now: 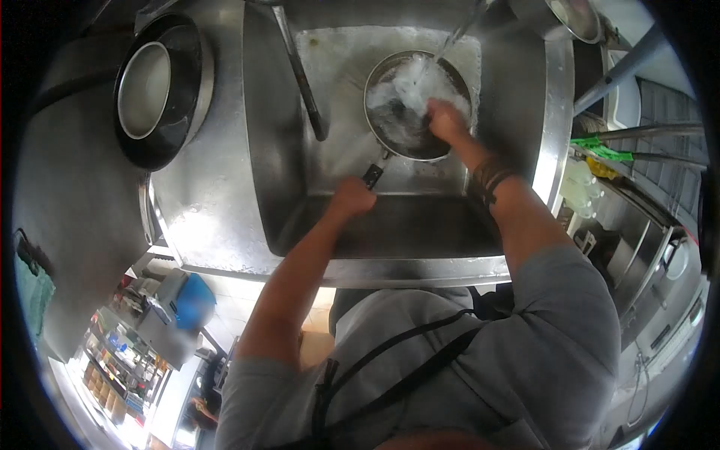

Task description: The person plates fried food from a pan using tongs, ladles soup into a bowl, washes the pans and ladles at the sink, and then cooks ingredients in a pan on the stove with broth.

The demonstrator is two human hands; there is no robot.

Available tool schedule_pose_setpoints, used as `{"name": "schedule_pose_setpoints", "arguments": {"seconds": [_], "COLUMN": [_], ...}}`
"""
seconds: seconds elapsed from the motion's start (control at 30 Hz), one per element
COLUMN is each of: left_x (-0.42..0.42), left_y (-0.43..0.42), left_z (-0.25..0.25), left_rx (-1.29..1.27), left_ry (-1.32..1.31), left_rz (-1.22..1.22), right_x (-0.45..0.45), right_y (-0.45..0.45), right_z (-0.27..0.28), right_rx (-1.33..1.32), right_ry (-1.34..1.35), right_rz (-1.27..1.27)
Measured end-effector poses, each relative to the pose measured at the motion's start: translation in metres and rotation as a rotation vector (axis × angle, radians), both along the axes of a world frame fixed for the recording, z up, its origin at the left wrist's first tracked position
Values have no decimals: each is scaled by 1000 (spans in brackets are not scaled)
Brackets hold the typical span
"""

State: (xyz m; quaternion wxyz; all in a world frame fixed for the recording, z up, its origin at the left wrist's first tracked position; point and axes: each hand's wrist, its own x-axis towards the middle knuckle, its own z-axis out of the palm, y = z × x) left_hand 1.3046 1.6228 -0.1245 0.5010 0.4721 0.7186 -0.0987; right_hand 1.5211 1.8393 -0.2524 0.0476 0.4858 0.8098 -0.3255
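Observation:
A round frying pan [397,135] lies in the metal sink [330,165], with water splashing and foaming inside it. My left hand [352,198] is wrapped round the pan's dark handle [373,176]. Inside the pan's right part is my right hand [445,120], its fingers closed and pressed toward the foamy water; what they hold, if anything, is hidden. A stream of water [454,37] falls into the pan from above.
A metal pipe [296,71] reaches down into the sink's left side. Stacked pans [180,94] with a pale bowl [145,90] stand on the left counter. Green-wrapped poles [611,150] and pale bottles [580,187] are at the right. Another person [201,412] is at the lower left.

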Motion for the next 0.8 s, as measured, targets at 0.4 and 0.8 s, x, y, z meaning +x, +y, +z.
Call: {"name": "schedule_pose_setpoints", "arguments": {"seconds": [0.4, 0.8], "left_x": [2, -3], "left_y": [17, 18], "left_z": [29, 76], "left_rx": [-153, -268], "left_ry": [-124, -454], "left_rz": [74, 637], "right_x": [-29, 1], "right_y": [47, 8], "right_z": [-15, 131], "right_rx": [21, -323], "right_ry": [-169, -249], "right_rz": [-17, 444]}}
